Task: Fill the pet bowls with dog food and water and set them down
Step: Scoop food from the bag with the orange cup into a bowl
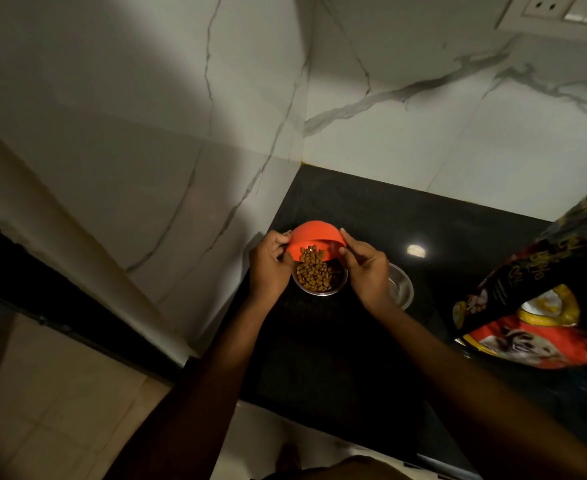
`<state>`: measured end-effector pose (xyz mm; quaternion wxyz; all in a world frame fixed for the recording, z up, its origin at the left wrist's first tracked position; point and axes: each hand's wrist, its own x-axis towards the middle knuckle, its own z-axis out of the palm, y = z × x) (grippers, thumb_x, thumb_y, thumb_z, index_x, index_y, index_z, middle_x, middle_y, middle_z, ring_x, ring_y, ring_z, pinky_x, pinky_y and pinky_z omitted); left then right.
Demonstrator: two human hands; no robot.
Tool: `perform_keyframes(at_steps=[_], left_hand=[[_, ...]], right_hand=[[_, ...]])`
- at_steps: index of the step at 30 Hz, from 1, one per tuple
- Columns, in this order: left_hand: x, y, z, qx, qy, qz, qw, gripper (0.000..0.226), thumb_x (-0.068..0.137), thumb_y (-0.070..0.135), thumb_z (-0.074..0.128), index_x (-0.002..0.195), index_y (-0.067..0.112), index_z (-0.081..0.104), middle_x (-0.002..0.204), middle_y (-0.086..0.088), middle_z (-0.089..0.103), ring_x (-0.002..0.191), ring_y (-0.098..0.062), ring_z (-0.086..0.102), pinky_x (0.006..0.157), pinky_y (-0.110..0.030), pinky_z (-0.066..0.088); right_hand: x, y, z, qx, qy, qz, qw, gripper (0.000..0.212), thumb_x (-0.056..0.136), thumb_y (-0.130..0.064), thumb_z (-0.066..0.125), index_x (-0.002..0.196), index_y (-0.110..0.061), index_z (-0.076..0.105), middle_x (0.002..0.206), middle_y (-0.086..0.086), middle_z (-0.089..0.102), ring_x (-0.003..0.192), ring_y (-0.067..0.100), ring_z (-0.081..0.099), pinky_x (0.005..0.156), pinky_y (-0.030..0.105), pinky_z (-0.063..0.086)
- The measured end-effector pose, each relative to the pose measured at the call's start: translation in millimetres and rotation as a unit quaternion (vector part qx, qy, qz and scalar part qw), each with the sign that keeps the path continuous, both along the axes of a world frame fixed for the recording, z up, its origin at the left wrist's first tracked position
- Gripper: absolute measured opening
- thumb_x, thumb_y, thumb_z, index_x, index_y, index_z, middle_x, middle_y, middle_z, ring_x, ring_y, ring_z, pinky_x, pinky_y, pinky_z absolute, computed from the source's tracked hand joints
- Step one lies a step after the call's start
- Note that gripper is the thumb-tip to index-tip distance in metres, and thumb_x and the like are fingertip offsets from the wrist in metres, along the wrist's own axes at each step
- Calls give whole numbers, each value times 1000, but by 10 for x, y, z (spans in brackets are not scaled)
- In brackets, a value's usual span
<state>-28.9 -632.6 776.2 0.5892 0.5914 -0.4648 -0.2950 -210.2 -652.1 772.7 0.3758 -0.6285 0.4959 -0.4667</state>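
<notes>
Mid-pour at frame centre: your left hand (271,270) and right hand (368,271) pinch the tipped orange bowl (314,233) over the steel bowl (322,293) of kibble (314,273); next likely water for the second steel bowl (402,289) just right.

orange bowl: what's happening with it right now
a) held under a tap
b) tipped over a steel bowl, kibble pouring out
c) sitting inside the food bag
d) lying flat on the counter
b: the orange bowl is held tilted between the left hand and right hand, and kibble spills from it into the steel bowl below.
</notes>
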Motion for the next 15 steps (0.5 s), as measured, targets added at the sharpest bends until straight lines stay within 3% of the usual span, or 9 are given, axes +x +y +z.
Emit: perform_keyframes(at_steps=[5,8,10,15], left_hand=[[22,6,20,-12,5,-19,1000,30,77,-26,58,88,2,57,118,-29,64,112,-30,64,92,-16,51],[-15,31,56,-27,2,-26,999,40,78,-24,59,81,15,54,121,-28,64,112,-29,64,94,-20,51],[-31,49,82,-33,2,-31,999,38,78,-24,58,81,14,54,124,-26,64,113,-25,65,95,-25,53],[-74,70,201,-61,-6,-51,997,36,78,-25,52,84,10,57,126,-16,63,116,-17,63,98,-31,53]], right_hand=[[-5,48,44,0,-5,2,1000,37,93,-10,63,130,-11,61,122,0,66,115,14,63,96,26,51],[-20,78,92,-8,-4,-23,1000,38,90,-6,65,128,-12,62,120,-11,64,112,1,61,95,16,48],[-24,127,136,-20,-7,-39,999,40,89,-3,65,127,-15,62,118,-15,63,109,-6,60,94,11,47],[-44,200,153,-53,-25,-84,995,39,87,1,66,126,-8,63,121,-3,65,115,9,61,97,10,45]])
